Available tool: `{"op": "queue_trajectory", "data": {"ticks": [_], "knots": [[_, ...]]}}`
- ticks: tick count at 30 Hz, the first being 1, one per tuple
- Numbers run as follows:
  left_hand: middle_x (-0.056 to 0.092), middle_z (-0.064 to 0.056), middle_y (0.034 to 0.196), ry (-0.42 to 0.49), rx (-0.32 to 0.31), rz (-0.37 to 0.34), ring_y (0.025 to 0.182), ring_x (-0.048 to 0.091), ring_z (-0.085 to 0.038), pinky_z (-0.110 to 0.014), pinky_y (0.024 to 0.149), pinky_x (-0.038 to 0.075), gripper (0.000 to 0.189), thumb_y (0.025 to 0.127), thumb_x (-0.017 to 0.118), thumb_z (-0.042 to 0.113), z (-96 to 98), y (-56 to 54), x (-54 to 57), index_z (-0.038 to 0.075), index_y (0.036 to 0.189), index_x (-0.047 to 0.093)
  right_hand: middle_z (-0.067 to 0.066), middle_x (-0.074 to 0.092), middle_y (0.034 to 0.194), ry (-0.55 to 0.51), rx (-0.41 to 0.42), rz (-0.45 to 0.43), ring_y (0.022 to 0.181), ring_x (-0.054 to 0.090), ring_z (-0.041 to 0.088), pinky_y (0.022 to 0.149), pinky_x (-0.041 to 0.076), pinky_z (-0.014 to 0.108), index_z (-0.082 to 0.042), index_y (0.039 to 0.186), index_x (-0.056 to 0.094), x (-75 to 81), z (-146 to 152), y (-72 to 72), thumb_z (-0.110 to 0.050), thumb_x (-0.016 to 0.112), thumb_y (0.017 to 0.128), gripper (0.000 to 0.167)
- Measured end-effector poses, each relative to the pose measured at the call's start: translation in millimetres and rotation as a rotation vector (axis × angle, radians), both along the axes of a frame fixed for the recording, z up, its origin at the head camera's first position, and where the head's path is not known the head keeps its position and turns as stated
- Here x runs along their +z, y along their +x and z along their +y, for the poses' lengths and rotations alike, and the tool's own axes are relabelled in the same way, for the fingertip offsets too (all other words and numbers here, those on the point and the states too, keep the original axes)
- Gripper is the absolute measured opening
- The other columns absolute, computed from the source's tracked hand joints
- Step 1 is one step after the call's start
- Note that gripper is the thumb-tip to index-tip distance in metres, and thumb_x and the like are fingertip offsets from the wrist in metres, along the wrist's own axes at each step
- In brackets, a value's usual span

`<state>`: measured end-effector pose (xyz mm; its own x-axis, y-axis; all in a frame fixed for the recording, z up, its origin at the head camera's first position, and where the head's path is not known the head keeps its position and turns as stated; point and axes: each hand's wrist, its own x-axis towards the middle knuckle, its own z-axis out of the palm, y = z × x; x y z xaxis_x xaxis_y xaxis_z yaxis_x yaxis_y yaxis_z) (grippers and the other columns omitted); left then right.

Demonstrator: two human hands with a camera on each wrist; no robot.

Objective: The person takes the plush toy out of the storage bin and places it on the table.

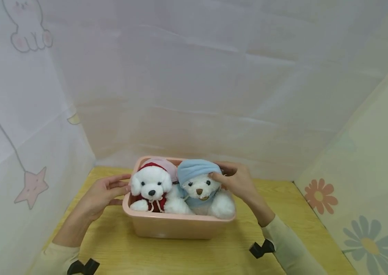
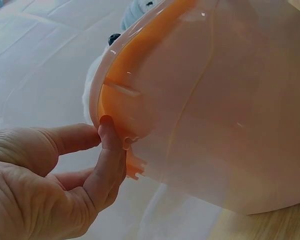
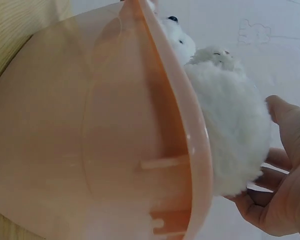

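A pink plastic bin [image 1: 176, 225] stands on the wooden table. In it sit two plush toys side by side: a white toy dog [image 1: 152, 181] with a red hood and red clothes, and a white teddy bear [image 1: 198, 187] in a light blue hat. My left hand [image 1: 99, 193] pinches the bin's left rim, its digits on either side of the edge in the left wrist view. My right hand [image 1: 236, 181] holds the bear's head, thumb beside its face. The other fingers are behind the hat, mostly hidden in the head view.
Something pink [image 1: 166, 166] shows behind the toy dog inside the bin. Pale fabric walls [image 1: 194, 95] stand behind and on both sides of the yellowish wooden table [image 1: 166, 256]. A black strap is on each sleeve.
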<state>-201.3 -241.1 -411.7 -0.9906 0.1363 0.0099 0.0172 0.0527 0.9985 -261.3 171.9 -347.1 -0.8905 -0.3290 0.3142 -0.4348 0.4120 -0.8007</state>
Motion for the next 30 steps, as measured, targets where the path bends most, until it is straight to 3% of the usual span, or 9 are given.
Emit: {"op": "queue_trajectory", "data": {"ticks": [4, 11, 14, 18, 20, 26, 30], "knots": [[0.058, -0.026, 0.13, -0.005, 0.015, 0.001, 0.11, 0.066, -0.026, -0.042, 0.082, 0.06, 0.065, 0.098, 0.073, 0.021, 3.6, -1.5, 1.0, -0.005, 0.15, 0.044, 0.0, 0.075, 0.098, 0.05, -0.011, 0.075, 0.068, 0.066, 0.024, 0.046, 0.054, 0.037, -0.026, 0.123, 0.076, 6.7, -8.1, -0.8, -0.038, 0.084, 0.085, 0.04], [0.058, -0.026, 0.13, 0.01, 0.001, -0.007, 0.11, 0.065, -0.027, -0.041, 0.082, 0.06, 0.066, 0.098, 0.073, 0.02, 8.1, 0.3, 4.9, -0.006, 0.15, 0.043, 0.003, 0.074, 0.085, -0.018, 0.0, 0.094, 0.048, 0.058, 0.031, 0.038, 0.051, 0.042, -0.026, 0.122, 0.076, 13.4, -4.6, 0.7, -0.032, 0.084, 0.086, 0.037], [0.059, -0.025, 0.129, 0.013, -0.009, -0.011, 0.11, 0.065, -0.026, -0.041, 0.081, 0.06, 0.065, 0.098, 0.073, 0.02, 9.4, 0.5, 6.0, -0.006, 0.15, 0.043, 0.001, 0.074, 0.086, -0.005, -0.022, 0.104, 0.056, 0.063, 0.027, 0.046, 0.054, 0.04, -0.026, 0.122, 0.077, 16.4, 0.9, 3.3, -0.033, 0.084, 0.087, 0.037], [0.059, -0.025, 0.129, 0.016, -0.019, -0.007, 0.109, 0.066, -0.024, -0.041, 0.082, 0.06, 0.065, 0.098, 0.072, 0.019, 9.7, -1.2, 5.9, -0.007, 0.15, 0.043, -0.001, 0.075, 0.096, 0.026, -0.08, 0.132, 0.079, 0.069, 0.023, 0.065, 0.058, 0.035, -0.019, 0.122, 0.077, 23.6, 7.5, 4.6, -0.034, 0.083, 0.087, 0.039], [0.059, -0.026, 0.129, 0.021, -0.022, -0.008, 0.109, 0.066, -0.023, -0.041, 0.082, 0.06, 0.065, 0.098, 0.072, 0.019, 9.9, -2.7, 5.2, -0.007, 0.15, 0.043, 0.002, 0.075, 0.1, 0.017, -0.095, 0.135, 0.083, 0.069, 0.023, 0.07, 0.059, 0.035, -0.014, 0.122, 0.076, 29.2, 11.0, 5.0, -0.033, 0.082, 0.088, 0.04], [0.057, -0.026, 0.132, 0.029, -0.036, -0.014, 0.11, 0.065, -0.022, -0.041, 0.083, 0.06, 0.065, 0.099, 0.072, 0.02, 13.1, -8.0, 2.3, -0.006, 0.151, 0.042, 0.005, 0.074, 0.11, -0.032, -0.105, 0.114, 0.093, 0.07, 0.022, 0.078, 0.06, 0.034, -0.013, 0.125, 0.074, 48.8, 27.3, 3.2, -0.032, 0.081, 0.089, 0.041], [0.056, -0.026, 0.133, 0.022, -0.037, -0.016, 0.11, 0.065, -0.023, -0.04, 0.083, 0.06, 0.066, 0.099, 0.072, 0.021, 15.2, -10.5, 0.6, -0.006, 0.151, 0.042, 0.005, 0.072, 0.116, -0.039, -0.146, 0.11, 0.098, 0.069, 0.021, 0.077, 0.06, 0.032, -0.014, 0.127, 0.073, 58.7, 39.8, 3.0, -0.036, 0.08, 0.091, 0.043]]}}
